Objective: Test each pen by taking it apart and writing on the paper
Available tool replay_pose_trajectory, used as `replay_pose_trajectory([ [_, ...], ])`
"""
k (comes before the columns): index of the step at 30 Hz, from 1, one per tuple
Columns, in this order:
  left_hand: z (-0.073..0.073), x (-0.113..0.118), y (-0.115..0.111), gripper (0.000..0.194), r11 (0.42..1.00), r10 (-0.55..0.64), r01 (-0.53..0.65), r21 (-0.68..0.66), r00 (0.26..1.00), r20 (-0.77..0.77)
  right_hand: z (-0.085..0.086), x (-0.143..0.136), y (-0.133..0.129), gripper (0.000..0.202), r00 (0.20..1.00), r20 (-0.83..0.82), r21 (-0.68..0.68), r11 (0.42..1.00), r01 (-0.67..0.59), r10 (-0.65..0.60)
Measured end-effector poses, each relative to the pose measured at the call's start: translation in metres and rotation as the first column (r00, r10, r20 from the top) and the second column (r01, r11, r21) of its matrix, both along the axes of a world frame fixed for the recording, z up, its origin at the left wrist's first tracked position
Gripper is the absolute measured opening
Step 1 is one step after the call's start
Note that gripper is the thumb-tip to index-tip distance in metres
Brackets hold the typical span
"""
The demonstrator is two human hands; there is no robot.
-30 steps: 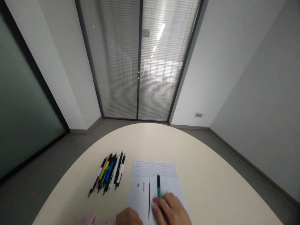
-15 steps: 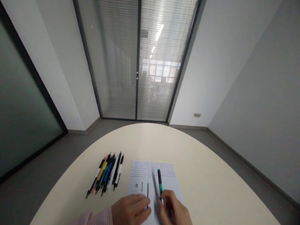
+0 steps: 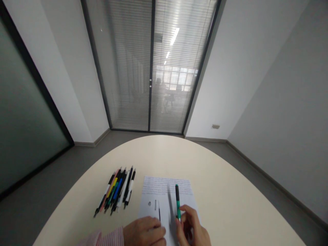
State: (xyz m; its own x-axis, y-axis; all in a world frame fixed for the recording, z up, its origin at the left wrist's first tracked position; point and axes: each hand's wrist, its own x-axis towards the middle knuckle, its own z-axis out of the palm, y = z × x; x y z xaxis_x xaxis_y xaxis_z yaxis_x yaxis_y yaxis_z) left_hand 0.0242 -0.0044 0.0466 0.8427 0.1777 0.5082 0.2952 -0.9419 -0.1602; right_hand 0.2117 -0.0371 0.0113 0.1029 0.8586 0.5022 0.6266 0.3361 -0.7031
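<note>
In my right hand (image 3: 193, 225) I pinch a green and black pen barrel (image 3: 177, 201), raised nearly upright over the paper, its lower end partly hidden by my fingers. My left hand (image 3: 146, 231) is closed around a thin dark pen refill (image 3: 159, 212), whose upper part sticks out past the fingers. Both hands are over a sheet of paper (image 3: 174, 186) with lines of writing across its top. On the sheet, just beyond my left hand, lie a small spring (image 3: 155, 205) and a small dark round piece (image 3: 149, 203).
A bundle of several pens (image 3: 116, 191) in various colours lies left of the paper. Everything rests on a round, pale table (image 3: 217, 184). Past its far edge stand a glass partition with blinds (image 3: 130, 85) and white walls.
My left hand has drawn the refill down towards me, so less of it shows. My right hand has shifted slightly right with the pen barrel.
</note>
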Motion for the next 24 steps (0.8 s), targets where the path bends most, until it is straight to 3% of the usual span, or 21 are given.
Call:
replay_pose_trajectory([
  [6, -0.001, 0.000, 0.005, 0.035, 0.991, -0.128, 0.128, -0.041, 0.992, 0.010, -0.001, 0.000, 0.001, 0.033, 0.999, -0.033, 0.011, 1.000, -0.022, 0.022],
  [10, 0.006, 0.001, 0.000, 0.040, 0.984, -0.089, 0.092, -0.149, 0.996, 0.026, -0.003, 0.001, 0.001, 0.034, 0.999, -0.040, 0.018, 1.000, -0.021, 0.022],
  [13, 0.009, 0.000, -0.006, 0.039, 0.937, -0.115, 0.196, -0.289, 0.954, 0.277, -0.002, 0.004, 0.002, 0.038, 0.999, -0.030, 0.013, 0.999, -0.042, 0.042],
  [15, 0.011, -0.002, -0.008, 0.031, 0.873, 0.032, 0.236, -0.426, 0.845, 0.534, 0.001, 0.006, 0.002, 0.038, 0.998, 0.001, 0.021, 0.998, -0.064, 0.064],
  [17, 0.013, -0.006, -0.008, 0.018, 0.769, 0.309, 0.258, -0.585, 0.651, 0.693, 0.005, 0.008, 0.003, 0.032, 0.994, 0.054, 0.056, 0.993, -0.102, 0.099],
  [19, 0.017, -0.011, -0.003, 0.008, 0.649, 0.544, 0.325, -0.688, 0.435, 0.718, 0.010, 0.009, 0.003, 0.025, 0.986, 0.094, 0.094, 0.984, -0.148, 0.139],
  [21, 0.021, -0.015, 0.004, 0.011, 0.548, 0.695, 0.402, -0.733, 0.268, 0.667, 0.013, 0.009, 0.004, 0.022, 0.980, 0.110, 0.105, 0.978, -0.180, 0.168],
  [24, 0.024, -0.019, 0.012, 0.019, 0.451, 0.799, 0.500, -0.740, 0.144, 0.584, 0.013, 0.010, 0.003, 0.022, 0.973, 0.134, 0.095, 0.975, -0.202, 0.188],
])
